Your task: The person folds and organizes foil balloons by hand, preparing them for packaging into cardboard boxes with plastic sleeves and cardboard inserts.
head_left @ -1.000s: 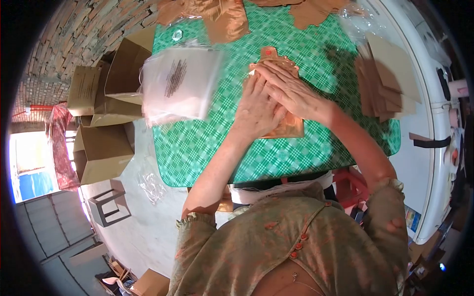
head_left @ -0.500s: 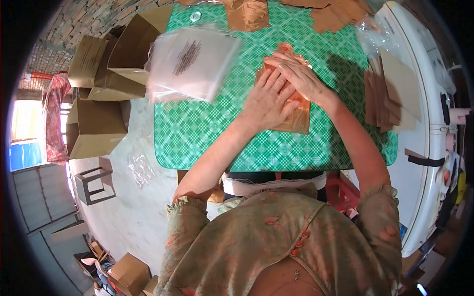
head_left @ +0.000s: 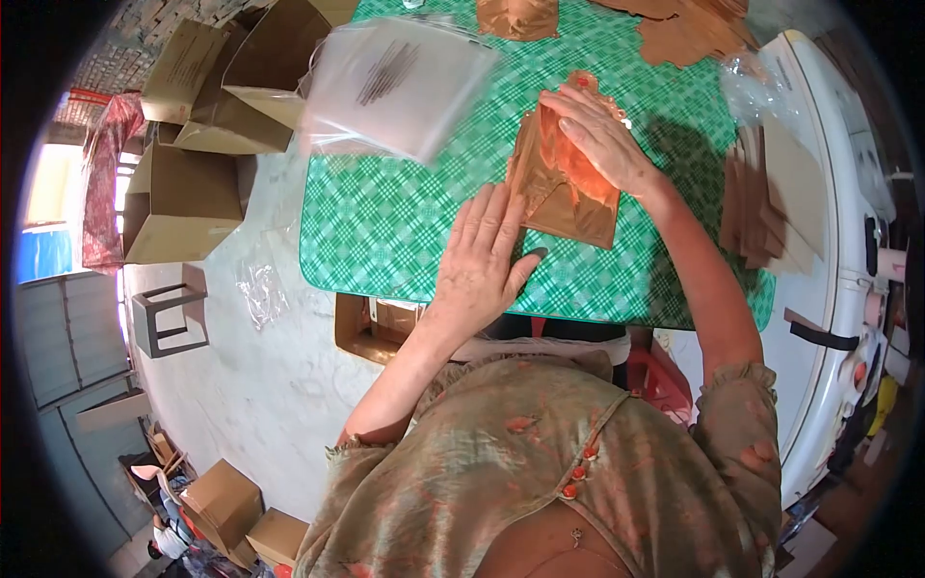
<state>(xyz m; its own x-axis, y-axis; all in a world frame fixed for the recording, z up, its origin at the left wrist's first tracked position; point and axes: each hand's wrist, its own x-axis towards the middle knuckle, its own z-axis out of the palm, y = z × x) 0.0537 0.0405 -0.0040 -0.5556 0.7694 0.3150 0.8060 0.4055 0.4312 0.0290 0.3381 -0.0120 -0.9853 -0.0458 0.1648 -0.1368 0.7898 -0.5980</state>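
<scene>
A shiny copper-brown folded piece [head_left: 573, 214], like thin foil or plastic film, lies flat on the green checked tablecloth [head_left: 405, 231]. My right hand [head_left: 609, 146] rests across its upper part, fingers straight and close together, hiding some of its middle and right side. Orange reflections show beside those fingers. At the piece's lower left corner is my left hand [head_left: 480, 252], palm down with fingers stretched out and thumb apart, fingertips right at its edge. Neither hand grips anything.
Clear printed plastic bags [head_left: 405, 82] are stacked at the table's upper left. More brown pieces [head_left: 674, 34] lie along the far edge. Flat cardboard sheets [head_left: 771, 202] stand at the right by a white appliance [head_left: 819, 318]. Open cartons [head_left: 188, 193] are on the left.
My left hand has slid off the copper-brown piece, down and left to its corner. My right hand stays on the upper part, and more of the piece shows.
</scene>
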